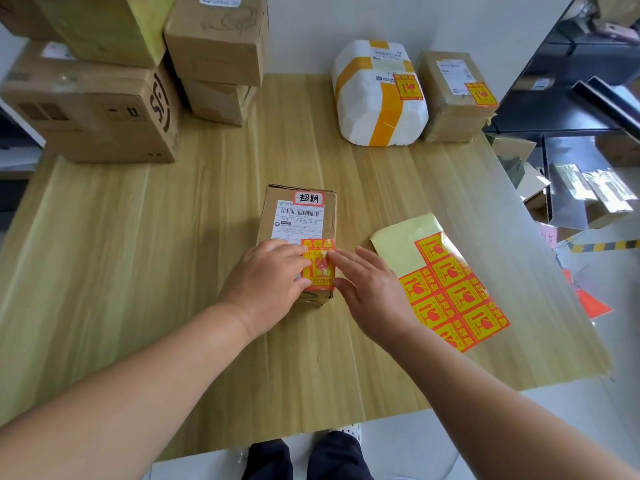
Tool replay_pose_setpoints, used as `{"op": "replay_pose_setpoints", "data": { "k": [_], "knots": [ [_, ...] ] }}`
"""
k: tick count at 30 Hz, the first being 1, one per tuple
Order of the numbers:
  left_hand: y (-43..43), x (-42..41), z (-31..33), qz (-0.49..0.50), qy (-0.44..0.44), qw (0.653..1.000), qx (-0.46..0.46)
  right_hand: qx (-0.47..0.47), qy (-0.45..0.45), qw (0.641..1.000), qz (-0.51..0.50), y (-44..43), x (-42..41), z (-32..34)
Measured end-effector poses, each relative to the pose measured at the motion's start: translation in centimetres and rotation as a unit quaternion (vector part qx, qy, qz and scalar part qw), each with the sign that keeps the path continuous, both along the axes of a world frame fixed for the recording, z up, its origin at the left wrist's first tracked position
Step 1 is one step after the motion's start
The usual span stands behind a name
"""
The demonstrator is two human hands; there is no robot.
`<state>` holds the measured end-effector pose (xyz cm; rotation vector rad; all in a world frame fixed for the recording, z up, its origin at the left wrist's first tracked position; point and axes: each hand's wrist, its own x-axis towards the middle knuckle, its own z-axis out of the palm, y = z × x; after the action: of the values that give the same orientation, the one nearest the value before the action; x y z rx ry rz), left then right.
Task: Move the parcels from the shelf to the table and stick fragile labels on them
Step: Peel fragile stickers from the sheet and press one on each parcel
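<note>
While the fingers of the left hand (266,282) lie close together and flat on the left part of a red and yellow fragile label (319,268), the straight, slightly spread fingers (346,259) of the right hand (370,289) touch that label's right edge. Neither hand pinches anything; the 2 thumbs sit low near the label's bottom edge.

The label lies on the near end of the top of a small brown parcel (298,216), just below its white shipping slip. This parcel rests flat in the middle of the wooden table (173,271).

Just to its right lies a label sheet (450,289), its far part bare yellow backing, its near part full of the same red and yellow stickers.

At the table's far right edge stand 2 more parcels side by side: a white parcel (379,95) banded with orange tape and a brown taped box (453,98), each with 1 fragile sticker. Stacked cardboard boxes (93,109) fill the far left corner. A dark shelf (571,64) stands off to the right.
</note>
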<state>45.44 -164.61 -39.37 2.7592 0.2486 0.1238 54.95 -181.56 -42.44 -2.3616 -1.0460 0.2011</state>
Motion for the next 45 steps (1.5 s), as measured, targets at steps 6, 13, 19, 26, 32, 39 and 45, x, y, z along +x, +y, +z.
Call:
{"op": "replay_pose_setpoints", "data": {
  "k": [6,13,19,26,32,39,45],
  "knots": [
    [-0.2,0.1,0.2,0.011,0.012,1.000,-0.011,-0.028,0.039,0.999,0.008,-0.3,0.5,0.5],
    [-0.8,0.1,0.1,0.021,0.011,1.000,-0.001,-0.039,0.037,0.998,0.015,0.1,0.2,0.8],
    [0.1,-0.6,-0.4,0.005,0.007,1.000,-0.017,-0.035,0.036,0.999,0.011,-0.6,-0.2,0.8],
    [0.5,-0.9,-0.9,-0.032,-0.004,0.999,0.011,-0.059,0.062,0.996,0.005,-0.6,-0.8,1.0],
    [0.4,-3.0,-1.3,-0.110,-0.088,0.982,0.122,-0.111,-0.004,0.993,0.046,-1.8,-2.8,0.6],
    [0.9,-3.6,-1.2,-0.145,-0.070,0.981,0.111,-0.174,0.009,0.983,0.060,-1.9,-3.9,0.8],
    [1.7,-4.5,-1.7,-0.192,-0.107,0.966,0.140,-0.171,0.020,0.984,0.046,-2.4,-6.3,0.6]
  ]
}}
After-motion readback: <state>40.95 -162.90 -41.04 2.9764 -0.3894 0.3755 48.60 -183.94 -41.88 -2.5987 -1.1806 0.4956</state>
